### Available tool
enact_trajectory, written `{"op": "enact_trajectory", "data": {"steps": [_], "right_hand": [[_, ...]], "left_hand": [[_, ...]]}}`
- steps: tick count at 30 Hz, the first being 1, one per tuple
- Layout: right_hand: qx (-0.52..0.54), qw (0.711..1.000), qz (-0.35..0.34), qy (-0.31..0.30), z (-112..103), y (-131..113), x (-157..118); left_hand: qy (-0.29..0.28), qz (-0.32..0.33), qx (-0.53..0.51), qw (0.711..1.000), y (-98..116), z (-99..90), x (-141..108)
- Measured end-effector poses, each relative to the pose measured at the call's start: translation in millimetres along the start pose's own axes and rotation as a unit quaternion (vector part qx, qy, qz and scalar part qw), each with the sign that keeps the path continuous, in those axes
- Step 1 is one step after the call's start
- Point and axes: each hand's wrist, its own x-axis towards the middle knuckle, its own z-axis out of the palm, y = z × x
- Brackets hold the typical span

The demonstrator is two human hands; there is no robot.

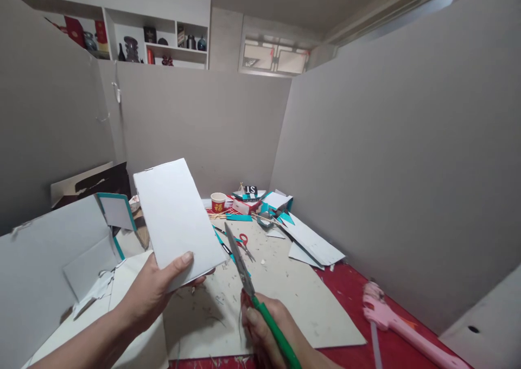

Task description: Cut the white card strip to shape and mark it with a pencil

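Observation:
My left hand (160, 282) grips a white rectangular cardboard piece (175, 217) by its lower edge, thumb on the face and fingers behind. The piece is tilted up in front of me. In my right hand (272, 325) are green-handled scissors (240, 260), their blades pointing up and away and looking closed together. The blades stand just right of the cardboard, apart from it. My right fingers wrap the handles and partly hide them. Below both hands lies a pale board (293, 304) strewn with small scraps.
Red-handled scissors (244, 244) lie on the board. Behind stand a red paper cup (218, 202) and cut cardboard pieces (311, 239). A pink glue gun (391, 315) rests on the red cloth (342, 293) at right. An opened white box (61, 271) fills the left. Grey partitions (203, 119) enclose the table.

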Motion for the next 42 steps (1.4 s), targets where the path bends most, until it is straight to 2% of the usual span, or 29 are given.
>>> {"op": "enact_trajectory", "data": {"steps": [6,10,12,18,22,24,28,30,34,38,42], "right_hand": [[0.057,0.995,0.058,0.063,-5.4,5.8,7.0],[0.078,0.989,0.030,0.126,-15.6,6.5,14.3],[0.084,0.987,0.010,0.138,-19.2,4.1,15.7],[0.035,0.995,-0.029,0.089,-17.5,-17.8,10.6],[-0.016,0.997,-0.043,0.057,-16.1,-24.2,4.9],[-0.022,0.997,-0.052,0.043,-16.1,-23.2,2.7],[-0.015,0.998,-0.063,-0.006,-13.2,-20.2,0.1],[-0.004,0.997,-0.065,-0.037,-10.2,-19.8,-0.6],[0.013,0.996,-0.054,-0.075,-4.0,-24.2,-2.8],[0.004,0.999,-0.025,-0.045,1.7,-31.5,-7.9],[0.004,0.999,-0.022,0.025,7.7,-28.7,-13.8]], "left_hand": [[-0.073,-0.021,0.028,0.997,-10.7,-4.8,0.7],[-0.134,-0.062,0.054,0.988,-22.4,-1.5,-3.5],[-0.160,-0.082,0.075,0.981,-28.5,0.7,-6.0],[-0.254,-0.120,0.137,0.950,-44.5,1.9,-10.3],[-0.300,-0.123,0.124,0.938,-36.4,3.8,-10.4],[-0.276,-0.096,0.102,0.951,-26.7,4.7,-8.2],[-0.103,-0.015,0.061,0.993,-8.2,2.0,-0.9],[-0.053,-0.001,0.038,0.998,-1.7,-0.4,1.0],[-0.034,0.024,0.034,0.999,6.4,-0.3,-2.2],[-0.018,0.034,0.035,0.999,9.2,4.0,-6.4],[0.011,0.038,0.009,0.999,13.2,1.4,-1.2]]}}
